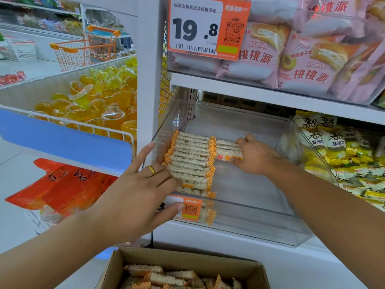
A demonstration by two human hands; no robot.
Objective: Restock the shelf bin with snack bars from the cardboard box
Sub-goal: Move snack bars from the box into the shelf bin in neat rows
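Now snack bars (228, 150) between right-hand fingers (239, 162).

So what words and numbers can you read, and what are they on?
"19.8": orange price tag, top shelf.
"+240": same tag, above its square code.
"桃桃派": pink cake packs.
"薯原" and "非油炸": yellow-and-white snack bags.
Small print on both price tags, the red bags and the snack bars: too small or blurred to read.

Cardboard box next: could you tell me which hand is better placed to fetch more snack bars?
Probably left: the left hand only rests on the stacked row, nearer the brown cardboard box; the right hand grips white orange-ended snack bars.
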